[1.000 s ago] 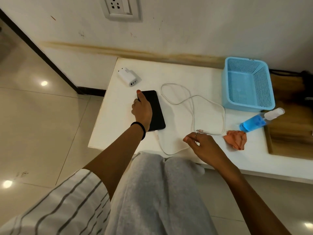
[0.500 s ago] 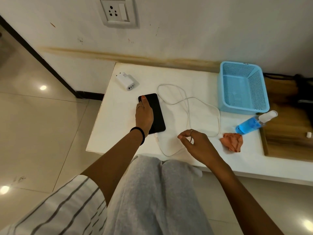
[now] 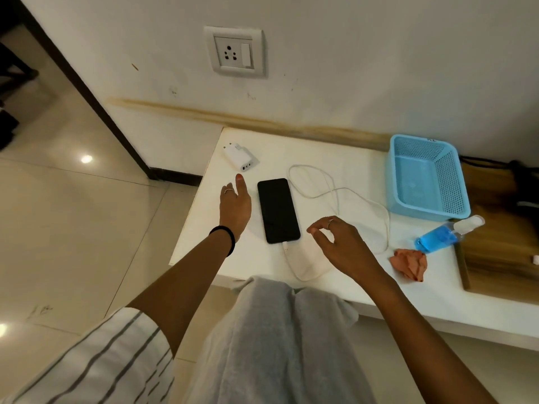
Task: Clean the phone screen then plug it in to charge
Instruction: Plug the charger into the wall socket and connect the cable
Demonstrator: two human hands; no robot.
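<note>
A black phone lies face up on the white table, with a white cable plugged into its near end and looping off to the right. My left hand hovers just left of the phone, fingers stretched toward a white charger adapter at the table's far left corner. My right hand floats right of the phone with fingers loosely curled and nothing in them. A crumpled orange cloth and a blue spray bottle lie at the right. A wall socket sits above the table.
A light blue mesh basket stands at the table's back right. A wooden surface adjoins the table on the right, with dark cords behind it. Tiled floor lies to the left. My grey-clad knees are against the table's near edge.
My left hand has lifted off the phone and moved left, toward the adapter. My right hand has let go of the cable and risen a little. The view has tilted up to show the socket.
</note>
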